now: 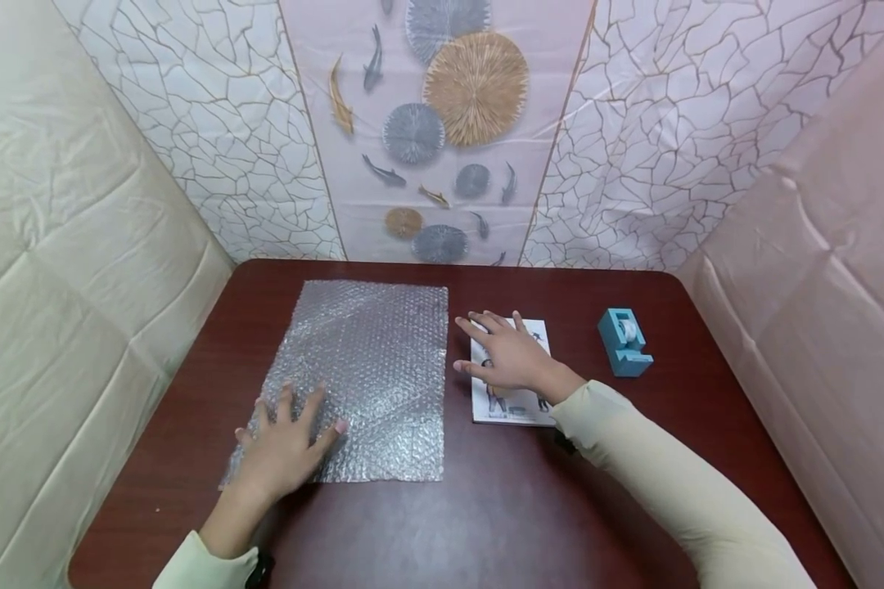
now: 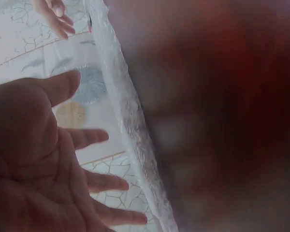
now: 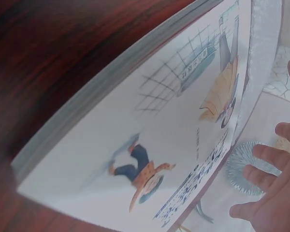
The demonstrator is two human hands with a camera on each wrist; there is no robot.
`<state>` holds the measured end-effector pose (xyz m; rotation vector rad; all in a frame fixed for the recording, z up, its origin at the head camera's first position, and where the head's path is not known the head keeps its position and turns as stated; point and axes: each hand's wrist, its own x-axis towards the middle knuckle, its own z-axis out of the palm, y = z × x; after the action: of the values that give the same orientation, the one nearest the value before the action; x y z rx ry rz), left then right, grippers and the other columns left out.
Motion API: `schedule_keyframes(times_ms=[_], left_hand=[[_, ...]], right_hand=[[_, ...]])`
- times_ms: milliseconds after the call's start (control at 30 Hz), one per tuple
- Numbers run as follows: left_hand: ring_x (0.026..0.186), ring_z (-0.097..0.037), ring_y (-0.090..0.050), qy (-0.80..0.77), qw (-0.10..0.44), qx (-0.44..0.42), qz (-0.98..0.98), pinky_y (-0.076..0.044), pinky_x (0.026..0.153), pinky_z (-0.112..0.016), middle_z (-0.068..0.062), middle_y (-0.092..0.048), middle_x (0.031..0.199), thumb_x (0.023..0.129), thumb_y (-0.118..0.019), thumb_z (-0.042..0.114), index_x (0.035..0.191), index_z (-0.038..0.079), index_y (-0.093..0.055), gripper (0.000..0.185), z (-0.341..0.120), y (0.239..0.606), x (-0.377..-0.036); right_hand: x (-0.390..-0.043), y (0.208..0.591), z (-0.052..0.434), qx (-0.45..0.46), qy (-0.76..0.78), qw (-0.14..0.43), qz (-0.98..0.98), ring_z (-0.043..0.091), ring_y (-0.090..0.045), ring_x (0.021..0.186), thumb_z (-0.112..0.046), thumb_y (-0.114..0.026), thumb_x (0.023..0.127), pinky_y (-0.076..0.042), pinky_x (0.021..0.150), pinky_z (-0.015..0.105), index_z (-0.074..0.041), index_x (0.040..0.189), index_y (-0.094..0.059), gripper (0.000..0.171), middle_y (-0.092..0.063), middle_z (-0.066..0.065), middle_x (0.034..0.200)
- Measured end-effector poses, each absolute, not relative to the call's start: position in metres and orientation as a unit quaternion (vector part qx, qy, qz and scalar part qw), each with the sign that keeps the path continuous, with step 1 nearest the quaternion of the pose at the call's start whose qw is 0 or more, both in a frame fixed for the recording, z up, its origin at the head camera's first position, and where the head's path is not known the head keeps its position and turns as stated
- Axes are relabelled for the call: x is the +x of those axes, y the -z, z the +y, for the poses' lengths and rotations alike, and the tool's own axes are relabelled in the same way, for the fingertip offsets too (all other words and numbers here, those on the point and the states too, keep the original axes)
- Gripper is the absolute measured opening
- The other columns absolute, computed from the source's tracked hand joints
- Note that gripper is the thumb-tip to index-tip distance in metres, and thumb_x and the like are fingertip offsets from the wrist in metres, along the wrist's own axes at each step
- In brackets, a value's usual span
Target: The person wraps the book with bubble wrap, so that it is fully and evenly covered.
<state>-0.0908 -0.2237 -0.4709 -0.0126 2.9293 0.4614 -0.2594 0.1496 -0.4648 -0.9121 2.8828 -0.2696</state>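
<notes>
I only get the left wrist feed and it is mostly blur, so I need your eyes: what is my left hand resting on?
Observer: The left hand lies flat, fingers spread, on the near left corner of a bubble wrap sheet spread on the table.
Operator: I see fingertips at the top of my view. Where is that other hand?
Observer: The right hand rests flat on a book with cartoon figures on its cover, just right of the sheet.
Operator: Anything else on the table?
Observer: A blue tape dispenser stands right of the book, apart from it.
</notes>
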Motion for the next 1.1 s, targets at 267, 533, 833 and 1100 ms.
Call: schedule_keyframes(times_ms=[267, 533, 833, 1100], left_hand=[[0.148, -0.087, -0.01, -0.158, 0.123, -0.046, 0.979, -0.022, 0.102, -0.103, -0.049, -0.015, 0.172, 0.109, -0.054, 0.065, 0.174, 0.012, -0.032, 0.086, -0.223, 0.471, -0.084], [0.148, -0.086, -0.018, -0.133, 0.136, -0.043, 0.981, -0.029, 0.111, -0.095, -0.051, -0.021, 0.169, 0.107, -0.061, 0.059, 0.17, 0.003, -0.038, 0.087, -0.223, 0.466, -0.084], [0.152, -0.082, -0.013, -0.154, 0.173, -0.039, 0.972, -0.043, 0.099, -0.093, -0.053, -0.012, 0.17, 0.107, -0.063, 0.059, 0.17, -0.001, -0.035, 0.092, -0.228, 0.464, -0.086], [0.151, -0.083, -0.015, -0.151, 0.169, -0.03, 0.973, -0.042, 0.106, -0.09, -0.054, -0.015, 0.168, 0.108, -0.062, 0.058, 0.169, -0.002, -0.037, 0.089, -0.229, 0.462, -0.086]], right_hand=[[-0.267, 0.468, 0.139, -0.308, 0.082, 0.062, 0.946, 0.041, -0.031, 0.169, -0.071, -0.055, 0.107, -0.017, 0.132, 0.079, -0.024, 0.175, -0.036, 0.085, -0.036, 0.014, 0.18], [-0.282, 0.464, 0.125, -0.309, 0.065, 0.074, 0.946, 0.041, -0.029, 0.169, -0.067, -0.061, 0.106, -0.013, 0.132, 0.081, -0.025, 0.174, -0.038, 0.084, -0.034, 0.013, 0.182], [-0.298, 0.469, 0.111, -0.321, 0.062, 0.102, 0.94, 0.04, -0.025, 0.171, -0.068, -0.06, 0.107, -0.012, 0.131, 0.082, -0.027, 0.175, -0.035, 0.084, -0.031, 0.014, 0.182], [-0.31, 0.473, 0.101, -0.313, 0.064, 0.133, 0.938, 0.038, -0.025, 0.171, -0.063, -0.06, 0.109, -0.011, 0.132, 0.081, -0.03, 0.176, -0.033, 0.08, -0.028, 0.012, 0.183]])
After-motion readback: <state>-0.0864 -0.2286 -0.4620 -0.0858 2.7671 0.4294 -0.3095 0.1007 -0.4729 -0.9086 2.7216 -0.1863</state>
